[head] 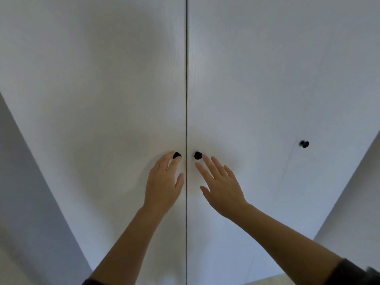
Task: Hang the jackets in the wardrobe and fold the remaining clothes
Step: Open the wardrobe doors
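The shut wardrobe (pixel 267 58) filled my view, doors (pixel 102 99) tall, centre seam (pixel 186 79) upright; no jackets showed. My left hand (pixel 162 182), fingers loosely straight, touched the left knob (pixel 176 155), and my right hand (pixel 222 186), fingers spread, sat just below the right knob (pixel 198 155), both knobs poking toward me. I judged it best to pinch each knob fully, then pull both evenly away from the seam.

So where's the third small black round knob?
In the head view the small black round knob sits far right on the white wardrobe front, right of the right hand.
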Motion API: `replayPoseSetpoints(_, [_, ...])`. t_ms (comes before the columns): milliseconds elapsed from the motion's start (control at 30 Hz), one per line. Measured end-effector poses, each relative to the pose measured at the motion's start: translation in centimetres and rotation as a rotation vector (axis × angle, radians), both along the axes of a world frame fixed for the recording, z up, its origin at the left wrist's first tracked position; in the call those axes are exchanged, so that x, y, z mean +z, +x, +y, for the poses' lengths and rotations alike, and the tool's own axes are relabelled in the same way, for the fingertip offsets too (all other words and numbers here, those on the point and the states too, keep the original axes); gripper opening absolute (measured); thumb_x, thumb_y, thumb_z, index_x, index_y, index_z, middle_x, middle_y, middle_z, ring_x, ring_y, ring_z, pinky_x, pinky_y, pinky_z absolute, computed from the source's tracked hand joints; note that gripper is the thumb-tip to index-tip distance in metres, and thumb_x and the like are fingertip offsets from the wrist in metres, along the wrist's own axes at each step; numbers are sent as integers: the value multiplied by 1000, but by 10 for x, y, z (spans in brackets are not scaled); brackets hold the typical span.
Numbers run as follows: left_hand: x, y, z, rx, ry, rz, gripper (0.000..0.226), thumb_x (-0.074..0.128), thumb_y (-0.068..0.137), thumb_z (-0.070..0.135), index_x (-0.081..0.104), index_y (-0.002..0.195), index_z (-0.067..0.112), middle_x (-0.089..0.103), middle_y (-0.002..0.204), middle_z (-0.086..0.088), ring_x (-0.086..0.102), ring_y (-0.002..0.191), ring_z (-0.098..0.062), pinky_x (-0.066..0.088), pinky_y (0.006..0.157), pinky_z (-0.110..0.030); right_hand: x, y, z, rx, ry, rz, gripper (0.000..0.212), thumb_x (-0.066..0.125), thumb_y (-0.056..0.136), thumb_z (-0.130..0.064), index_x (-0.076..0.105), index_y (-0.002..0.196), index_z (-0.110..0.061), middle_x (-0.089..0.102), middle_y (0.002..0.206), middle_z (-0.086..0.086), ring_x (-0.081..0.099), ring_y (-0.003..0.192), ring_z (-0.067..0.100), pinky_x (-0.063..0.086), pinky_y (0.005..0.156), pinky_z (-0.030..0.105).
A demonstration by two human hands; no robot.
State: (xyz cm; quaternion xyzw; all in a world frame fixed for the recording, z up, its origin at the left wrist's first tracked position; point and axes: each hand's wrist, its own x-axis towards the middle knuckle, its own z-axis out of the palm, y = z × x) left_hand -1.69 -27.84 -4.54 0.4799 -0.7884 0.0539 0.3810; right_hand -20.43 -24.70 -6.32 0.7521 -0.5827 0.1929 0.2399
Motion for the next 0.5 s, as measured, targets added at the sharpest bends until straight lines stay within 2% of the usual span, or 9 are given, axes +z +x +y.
replayPoseSetpoints(133, [7, -6, -21, -61, 49, 35, 44, 58, 90, 18, 53, 133, 11, 47, 141, -5, 43, 131, -20, 42, 105, -35, 1, 4, -23, 41, -14, 1, 73, 66, 85, -32, 31, 147, -17, 26, 157, 7, 30, 142, 28, 42, 105, 49])
replayPoseSetpoints(300, [8, -10, -33, -115, 91, 83, 27, 55, 91, 16, 62, 117, 16, 52, 124, 4, 50, 113, -9, 42, 91, -20, -1, -1, -37, 77, -14, 44, 74, 67, 82, -30, 33, 145, -14, 30, 155, 7, 31, 142, 27, 42, 104, 50])
replayPoseSetpoints(433, [12, -20, -34, -99, 130, 227, 11, 55, 88, 12, 61, 93, 19, 52, 102, 10, 54, 92, -6, 46, 80, -23, 0, -4, -40, 131, 44, 23, 70, 64, 83, -30, 35, 144, -14, 27, 156, 5, 26, 144, 27, 40, 105, 51])
replayPoseSetpoints(500, [14, -23, -31, -77, 145, 322, 13, 56, 86, 9, 58, 85, 22, 54, 93, 12, 55, 82, -5, 47, 74, -24, 1, -4, -40, 159, 88, -8, 67, 60, 85, -28, 34, 146, -16, 21, 158, 3, 20, 146, 25, 37, 108, 50])
